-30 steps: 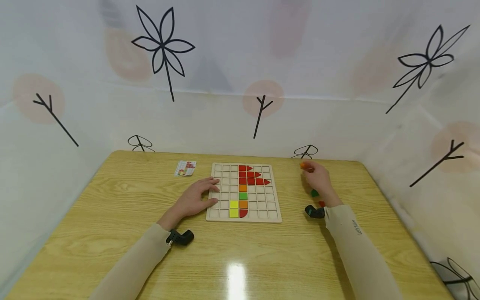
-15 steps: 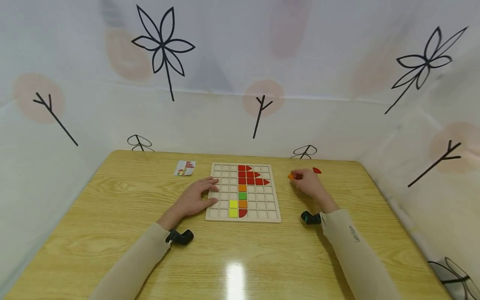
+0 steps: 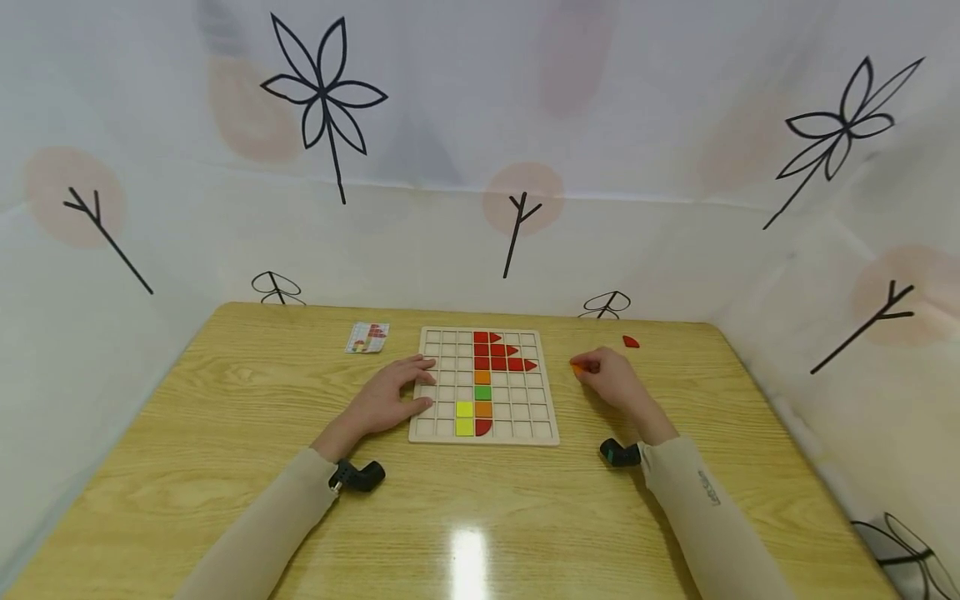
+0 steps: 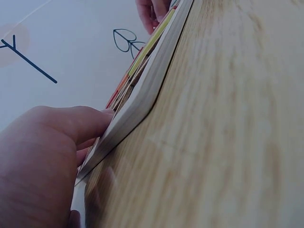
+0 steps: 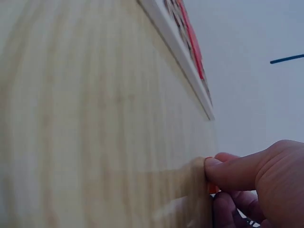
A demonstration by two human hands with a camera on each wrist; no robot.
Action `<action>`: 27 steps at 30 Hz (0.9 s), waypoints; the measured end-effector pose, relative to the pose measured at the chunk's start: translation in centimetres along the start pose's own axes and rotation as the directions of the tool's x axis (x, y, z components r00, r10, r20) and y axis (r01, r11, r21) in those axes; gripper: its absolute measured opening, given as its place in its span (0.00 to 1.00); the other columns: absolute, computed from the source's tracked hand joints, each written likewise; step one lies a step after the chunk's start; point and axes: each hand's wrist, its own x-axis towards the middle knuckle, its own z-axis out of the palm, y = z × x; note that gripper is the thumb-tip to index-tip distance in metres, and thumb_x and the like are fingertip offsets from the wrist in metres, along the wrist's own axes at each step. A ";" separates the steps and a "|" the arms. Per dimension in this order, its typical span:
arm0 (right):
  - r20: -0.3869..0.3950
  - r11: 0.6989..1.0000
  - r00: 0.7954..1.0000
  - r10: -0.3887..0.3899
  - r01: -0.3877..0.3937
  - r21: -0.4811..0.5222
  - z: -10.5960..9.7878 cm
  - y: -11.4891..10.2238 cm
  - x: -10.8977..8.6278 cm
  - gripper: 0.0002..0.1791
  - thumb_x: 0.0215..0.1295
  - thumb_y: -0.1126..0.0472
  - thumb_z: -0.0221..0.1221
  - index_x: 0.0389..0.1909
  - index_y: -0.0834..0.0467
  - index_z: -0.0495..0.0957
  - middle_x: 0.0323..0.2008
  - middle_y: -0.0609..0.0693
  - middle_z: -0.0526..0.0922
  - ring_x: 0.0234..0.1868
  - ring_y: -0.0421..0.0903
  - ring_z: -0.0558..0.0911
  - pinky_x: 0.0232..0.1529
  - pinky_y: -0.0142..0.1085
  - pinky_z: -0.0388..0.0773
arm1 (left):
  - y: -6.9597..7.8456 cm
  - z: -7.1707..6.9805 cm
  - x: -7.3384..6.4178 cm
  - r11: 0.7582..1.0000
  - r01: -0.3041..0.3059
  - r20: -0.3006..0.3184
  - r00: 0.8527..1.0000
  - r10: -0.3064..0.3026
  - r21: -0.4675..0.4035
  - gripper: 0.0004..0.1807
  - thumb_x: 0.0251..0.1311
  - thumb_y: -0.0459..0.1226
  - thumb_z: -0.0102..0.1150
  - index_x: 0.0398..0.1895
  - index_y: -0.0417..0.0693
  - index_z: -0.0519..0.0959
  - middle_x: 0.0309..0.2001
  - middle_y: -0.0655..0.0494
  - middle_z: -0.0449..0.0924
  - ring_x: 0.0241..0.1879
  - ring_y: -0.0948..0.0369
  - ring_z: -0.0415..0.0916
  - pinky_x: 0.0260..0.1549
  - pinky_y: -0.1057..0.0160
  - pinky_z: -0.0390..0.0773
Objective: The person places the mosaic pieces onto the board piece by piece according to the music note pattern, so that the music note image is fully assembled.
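Note:
The wooden grid board [image 3: 551, 417] lies mid-table, with red square and pointed tiles [image 3: 501, 364] in its upper rows. Below them runs a column of an orange tile [image 3: 482, 378], a green tile [image 3: 482, 392], another orange tile and a rounded red tile [image 3: 483, 427], with two yellow tiles [image 3: 465, 409] beside it. My left hand [image 3: 381, 396] rests on the board's left edge, fingers spread, thumb on the rim in the left wrist view. Right of the board, my right hand [image 3: 613, 385] pinches a small orange tile [image 5: 212, 188] between thumb and fingers, low over the table; its shape is mostly hidden.
A small pattern card [image 3: 367, 337] lies behind my left hand. One loose red tile [image 3: 631, 342] with a curved edge sits beyond my right hand. A patterned white cloth [image 3: 420, 242] hangs behind the wooden table [image 3: 375, 542].
My right hand has come left and nearer with the orange tile, uncovering the red tile behind it. The green piece seen by the right wrist earlier is out of sight. My left hand stays put.

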 end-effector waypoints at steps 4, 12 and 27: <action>-0.011 1.000 1.000 -0.002 0.002 0.017 0.1 -0.2 -0.3 0.14 0.68 0.70 0.60 0.53 0.68 0.81 0.49 0.64 0.74 0.49 0.59 0.76 0.53 0.53 0.75 | 0.1 0.0 0.0 1.000 0.001 0.000 1.000 -0.001 -0.008 0.16 0.65 0.44 0.64 0.52 0.49 0.82 0.71 0.53 0.67 0.73 0.51 0.57 0.69 0.45 0.58; -0.020 1.000 0.999 -0.029 0.029 -0.002 0.2 0.2 -0.3 0.13 0.68 0.69 0.62 0.52 0.67 0.82 0.47 0.63 0.74 0.48 0.59 0.77 0.52 0.53 0.76 | 0.0 0.0 0.0 1.000 0.003 -0.002 1.000 -0.003 -0.006 0.16 0.65 0.45 0.64 0.52 0.50 0.82 0.71 0.54 0.67 0.73 0.52 0.57 0.69 0.45 0.58; 0.001 0.990 0.993 -0.115 0.115 -0.085 -0.1 0.1 -0.5 0.13 0.67 0.67 0.63 0.51 0.65 0.81 0.41 0.58 0.76 0.39 0.52 0.74 0.42 0.46 0.73 | 0.0 0.1 0.0 1.000 -0.002 -0.012 1.000 0.002 -0.006 0.15 0.65 0.45 0.65 0.52 0.50 0.82 0.71 0.53 0.68 0.73 0.51 0.57 0.69 0.45 0.58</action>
